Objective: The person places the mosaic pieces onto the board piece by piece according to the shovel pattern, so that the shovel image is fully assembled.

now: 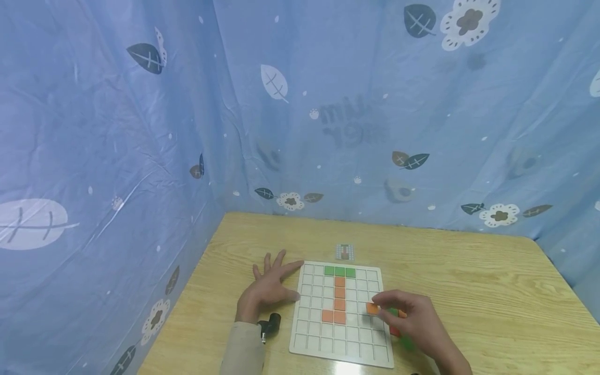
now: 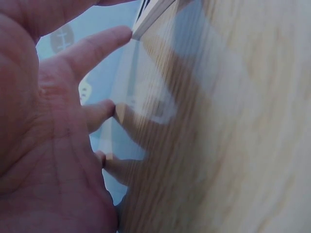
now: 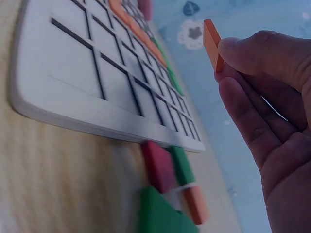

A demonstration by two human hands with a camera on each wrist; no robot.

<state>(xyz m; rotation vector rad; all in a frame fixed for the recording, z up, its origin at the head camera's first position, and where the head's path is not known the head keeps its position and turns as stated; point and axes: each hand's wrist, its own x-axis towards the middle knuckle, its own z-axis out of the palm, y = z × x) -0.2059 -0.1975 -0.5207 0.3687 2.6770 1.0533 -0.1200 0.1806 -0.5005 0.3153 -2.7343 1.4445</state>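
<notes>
A white grid board (image 1: 314,342) lies on the table, with three green tiles (image 1: 339,271) in its top row. Below them orange tiles (image 1: 339,292) form a column, and one more orange tile (image 1: 327,315) sits left of its lower end. My left hand (image 1: 269,289) has its fingers spread, thumb and index finger at the board's left edge. Between thumb and fingers my right hand (image 1: 414,317) pinches an orange tile (image 3: 212,43), held above the board's right side. Loose red (image 3: 158,166), green (image 3: 181,165) and orange tiles (image 3: 196,204) lie beside the board, below that hand.
A small card with a printed grid pattern (image 1: 345,252) lies just beyond the board's far edge. Near the left wrist is a black device (image 1: 270,325). Blue patterned curtains (image 1: 328,104) stand behind and to the left of the wooden table (image 1: 478,281).
</notes>
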